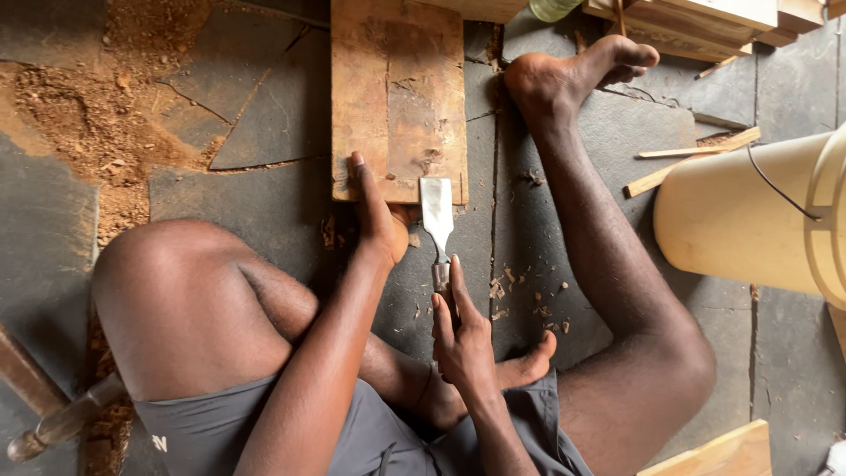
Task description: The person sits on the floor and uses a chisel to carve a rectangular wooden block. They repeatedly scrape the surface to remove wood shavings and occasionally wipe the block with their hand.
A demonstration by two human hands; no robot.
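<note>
1. Landmark: wooden board (397,97), lying flat on the slate floor (264,203); its near short edge faces the seated person.
2. Left hand (379,216) — clamped on the board's near edge, left of centre; thumb lies up on the top face, the fingers curl under and are hidden.
3. Chisel (437,216): wide flat blade lies on the board's near edge toward its right corner, partly overhanging onto the floor. Handle points back toward the person.
4. Right hand (463,339) — closed round the chisel's handle just below the board's near edge; index finger (456,280) stretched forward along the shaft.
5. Wood chips (515,295) scattered on the floor right of the chisel, below the board's right corner.
6. Open floor runs along the board's left long edge; sawdust pile (97,115) lies further left.
7. Right of the board: extended leg (599,229) close alongside, pale bucket (749,220) beyond it, thin wood strips (692,163) between.
</note>
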